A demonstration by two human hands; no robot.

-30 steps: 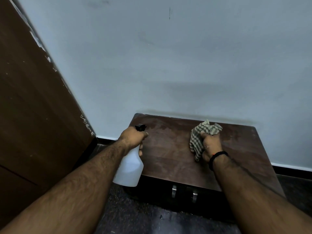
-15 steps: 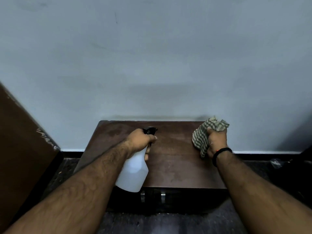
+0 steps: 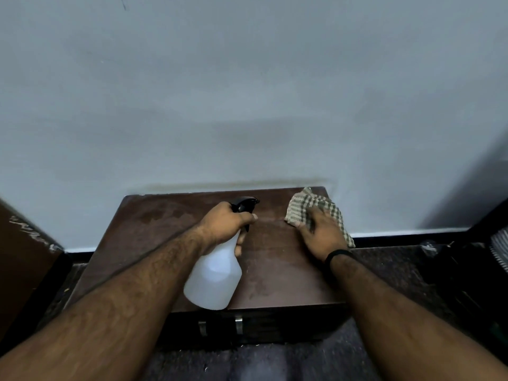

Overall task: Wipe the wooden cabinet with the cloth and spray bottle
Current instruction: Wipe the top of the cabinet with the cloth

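A low dark wooden cabinet (image 3: pixel 275 270) stands against the pale wall, its top showing damp patches near the back left. My left hand (image 3: pixel 225 225) grips the neck of a white spray bottle (image 3: pixel 214 279) with a black trigger head, held above the cabinet's middle, nozzle pointing right. My right hand (image 3: pixel 320 235) lies flat on a checked green and white cloth (image 3: pixel 308 204), pressing it onto the back right corner of the top. A black band circles my right wrist.
Two metal handles (image 3: pixel 220 327) show on the cabinet's dark front. A brown wooden door or panel (image 3: pixel 19 257) stands at the left. Dark furniture with striped fabric (image 3: pixel 497 251) sits at the right edge. The floor (image 3: pixel 275 361) is dark speckled stone.
The view has swung right, so the cabinet sits more central. My right hand went from holding the bunched cloth up to pressing it flat on the back right corner. The bottle stayed held.
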